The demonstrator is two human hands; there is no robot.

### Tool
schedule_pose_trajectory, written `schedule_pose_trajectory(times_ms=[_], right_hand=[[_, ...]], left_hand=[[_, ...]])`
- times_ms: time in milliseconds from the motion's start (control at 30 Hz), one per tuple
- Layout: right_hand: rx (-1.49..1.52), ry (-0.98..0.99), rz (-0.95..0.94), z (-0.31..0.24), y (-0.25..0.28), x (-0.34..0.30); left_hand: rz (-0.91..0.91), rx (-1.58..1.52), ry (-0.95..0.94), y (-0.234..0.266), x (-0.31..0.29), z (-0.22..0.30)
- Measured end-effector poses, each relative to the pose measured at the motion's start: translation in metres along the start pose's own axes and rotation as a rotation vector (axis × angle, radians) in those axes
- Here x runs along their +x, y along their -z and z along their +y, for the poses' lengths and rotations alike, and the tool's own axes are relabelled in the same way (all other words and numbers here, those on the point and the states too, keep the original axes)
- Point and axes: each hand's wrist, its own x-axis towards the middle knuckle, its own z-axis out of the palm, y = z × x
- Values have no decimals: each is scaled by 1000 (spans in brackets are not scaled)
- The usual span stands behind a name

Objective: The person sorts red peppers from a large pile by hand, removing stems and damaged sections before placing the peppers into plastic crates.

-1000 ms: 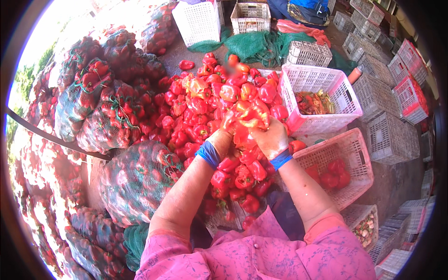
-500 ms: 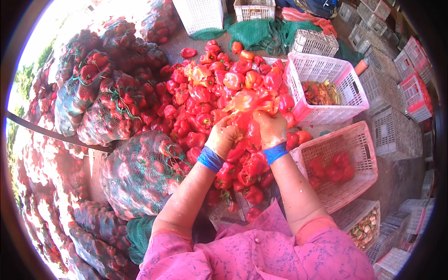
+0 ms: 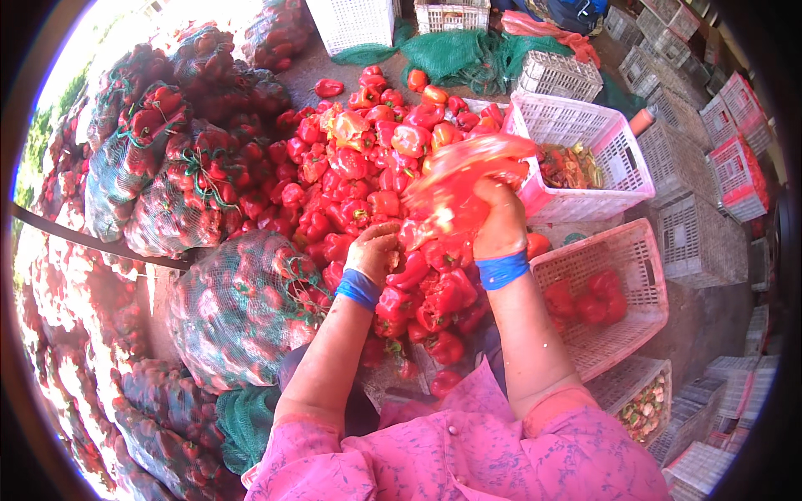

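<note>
A big heap of red bell peppers point(image 3: 347, 163) lies in front of me. My right hand point(image 3: 501, 224) is closed on a red bell pepper point(image 3: 455, 188), smeared by motion, that looks torn open. It is held over the right part of the heap, close to the upper pink-and-white crate point(image 3: 576, 200). Lower and to the left, my left hand point(image 3: 373, 252) hovers at the near side of the heap, its fingers curled in. What it holds, if anything, is hidden. Both wrists wear blue bands.
Green net sacks of peppers point(image 3: 246, 309) crowd the left. The upper crate holds yellowish-red scraps point(image 3: 572, 165). A pinkish crate point(image 3: 643, 292) at right has a few red peppers; a lower crate point(image 3: 643, 409) holds pale bits. Stacked crates point(image 3: 702, 238) line the far right.
My hands have drawn apart. The right one swung right and up with the blurred red pepper, toward the upper crate. My left hand moved left and slightly down.
</note>
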Motion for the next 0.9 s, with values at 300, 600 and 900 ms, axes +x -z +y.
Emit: schedule_pose_trajectory(times_ms=[300, 600, 900], right_hand=[[847, -343, -748, -10, 59, 39], [814, -169, -878, -12, 58, 26], [-172, 399, -419, -54, 98, 10]], left_hand=[[-214, 69, -1, -72, -34, 19], [-207, 155, -112, -129, -65, 28], [-139, 10, 71, -130, -68, 16]])
